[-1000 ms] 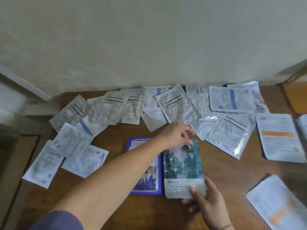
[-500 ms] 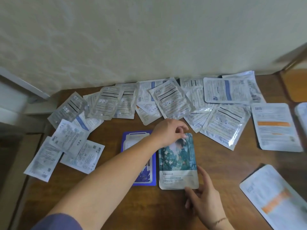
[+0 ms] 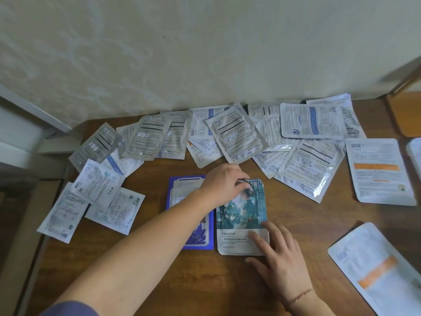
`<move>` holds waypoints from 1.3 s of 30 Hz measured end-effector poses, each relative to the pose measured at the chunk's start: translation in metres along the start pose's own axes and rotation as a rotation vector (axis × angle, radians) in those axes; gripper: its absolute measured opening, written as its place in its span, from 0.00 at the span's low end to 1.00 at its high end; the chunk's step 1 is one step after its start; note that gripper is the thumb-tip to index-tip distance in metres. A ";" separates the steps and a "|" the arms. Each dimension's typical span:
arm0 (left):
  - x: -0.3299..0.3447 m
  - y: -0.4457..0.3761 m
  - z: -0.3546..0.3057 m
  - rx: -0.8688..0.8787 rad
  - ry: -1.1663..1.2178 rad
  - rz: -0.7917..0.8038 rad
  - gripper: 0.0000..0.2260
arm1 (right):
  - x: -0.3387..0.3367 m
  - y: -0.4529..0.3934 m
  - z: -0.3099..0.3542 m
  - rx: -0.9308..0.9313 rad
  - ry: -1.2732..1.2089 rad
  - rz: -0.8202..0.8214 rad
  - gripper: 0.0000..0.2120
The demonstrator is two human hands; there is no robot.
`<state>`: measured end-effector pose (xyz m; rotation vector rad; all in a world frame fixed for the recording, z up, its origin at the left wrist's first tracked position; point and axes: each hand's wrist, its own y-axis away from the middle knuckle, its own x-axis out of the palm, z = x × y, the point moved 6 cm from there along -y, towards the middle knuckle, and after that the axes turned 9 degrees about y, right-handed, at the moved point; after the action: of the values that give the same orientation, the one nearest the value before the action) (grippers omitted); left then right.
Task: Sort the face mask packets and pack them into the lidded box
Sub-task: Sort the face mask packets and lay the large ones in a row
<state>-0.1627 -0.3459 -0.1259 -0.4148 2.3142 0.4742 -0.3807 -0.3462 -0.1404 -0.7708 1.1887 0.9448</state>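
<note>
Pinched at its far top edge by left hand [image 3: 224,182] fingers [image 3: 242,184], teal packet [image 3: 242,215] lying lengthwise away on the surface [image 3: 303,220], right hand [image 3: 279,256] fingers [image 3: 256,238] flat, loosely spread and gripping nothing, on its near corner.

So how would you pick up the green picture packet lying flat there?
The green packet lies flat on the table, too thin to pinch from above. Probably best to lift its far short edge, where the left hand curls, and grip it there, while the right hand steadies the near corner.
</note>
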 end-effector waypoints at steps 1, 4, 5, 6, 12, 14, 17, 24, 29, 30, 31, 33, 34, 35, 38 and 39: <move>0.000 0.001 0.000 -0.002 -0.008 -0.015 0.13 | 0.005 -0.002 0.001 -0.047 0.017 -0.004 0.23; 0.001 0.004 0.000 0.003 -0.004 -0.060 0.10 | 0.004 -0.005 0.000 -0.100 0.039 -0.045 0.20; 0.002 0.004 0.000 0.005 -0.001 -0.075 0.09 | 0.003 -0.005 -0.001 -0.110 0.045 -0.059 0.19; 0.003 0.004 0.001 0.005 0.003 -0.090 0.09 | 0.002 -0.005 -0.001 -0.117 0.051 -0.069 0.19; 0.009 0.011 0.002 -0.002 0.015 -0.138 0.10 | 0.008 0.003 -0.002 -0.144 -0.008 -0.225 0.19; 0.010 0.012 -0.002 0.002 -0.016 -0.130 0.11 | 0.008 0.002 -0.003 -0.161 -0.028 -0.266 0.19; 0.007 0.012 0.001 -0.010 -0.025 -0.137 0.12 | 0.003 -0.005 0.003 -0.212 -0.011 -0.321 0.18; -0.013 0.012 0.005 0.113 -0.074 -0.122 0.16 | 0.004 -0.019 0.007 -0.222 0.123 -0.265 0.21; -0.077 0.027 0.049 -0.008 -0.050 -0.347 0.13 | -0.021 -0.056 -0.005 -0.102 0.017 -0.189 0.23; -0.087 0.034 0.062 -0.066 -0.062 -0.389 0.13 | -0.026 -0.074 -0.010 -0.056 -0.004 -0.163 0.24; -0.094 0.040 0.072 -0.105 -0.080 -0.416 0.14 | -0.029 -0.094 -0.014 -0.014 0.002 -0.108 0.25; -0.094 0.046 0.082 -0.123 -0.101 -0.411 0.14 | -0.030 -0.140 -0.019 0.019 0.070 0.031 0.27; -0.091 0.044 0.082 -0.114 -0.103 -0.392 0.14 | -0.028 -0.162 -0.019 0.017 0.108 0.088 0.29; -0.088 0.038 0.080 -0.104 -0.100 -0.370 0.14 | -0.024 -0.183 -0.019 -0.005 0.148 0.158 0.32; -0.076 0.014 0.065 -0.126 -0.083 -0.300 0.16 | -0.006 -0.225 -0.029 -0.098 0.228 0.332 0.38; -0.073 0.006 0.061 -0.128 -0.086 -0.275 0.17 | -0.004 -0.230 -0.036 -0.099 0.257 0.354 0.35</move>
<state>-0.0794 -0.3025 -0.1135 -0.7491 2.1097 0.4945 -0.1872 -0.4757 -0.1421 -0.7921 1.5459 1.2294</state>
